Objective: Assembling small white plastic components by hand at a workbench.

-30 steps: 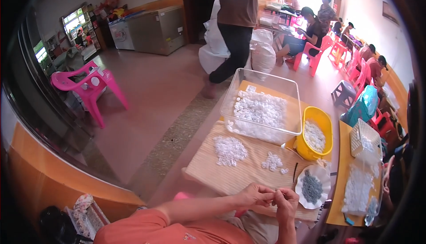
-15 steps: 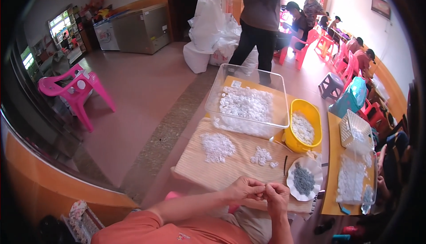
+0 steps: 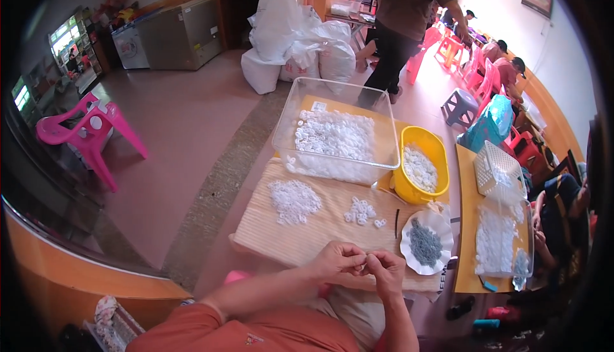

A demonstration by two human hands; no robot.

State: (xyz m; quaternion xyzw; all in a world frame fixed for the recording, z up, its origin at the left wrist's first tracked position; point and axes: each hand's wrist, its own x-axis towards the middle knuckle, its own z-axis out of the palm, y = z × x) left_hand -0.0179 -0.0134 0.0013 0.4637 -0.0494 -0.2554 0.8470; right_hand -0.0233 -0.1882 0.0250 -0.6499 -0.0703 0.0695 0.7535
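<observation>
My left hand (image 3: 340,260) and my right hand (image 3: 386,269) meet fingertip to fingertip over the near edge of the cloth-covered table (image 3: 281,244). Both are pinched closed; whatever lies between the fingers is too small to make out. Beyond them sit a small cluster of white plastic ring-like pieces (image 3: 360,211) and, to its left, a larger heap of small white pieces (image 3: 294,202). Right of my hands, a white fluted dish (image 3: 411,263) holds a mound of small grey pieces (image 3: 425,242). A thin black stick (image 3: 396,223) lies beside the dish.
A clear plastic bin (image 3: 281,154) of white pieces stands at the table's far side, next to a yellow tub (image 3: 441,154) of similar pieces. To the right, another table (image 3: 465,224) carries a white basket (image 3: 492,176). A person (image 3: 409,7) stands beyond the bin; others sit farther back.
The view has shifted, so the scene sits higher and more to the left. The standing person has moved right and now reaches out an arm. My hands stay pinched together.
</observation>
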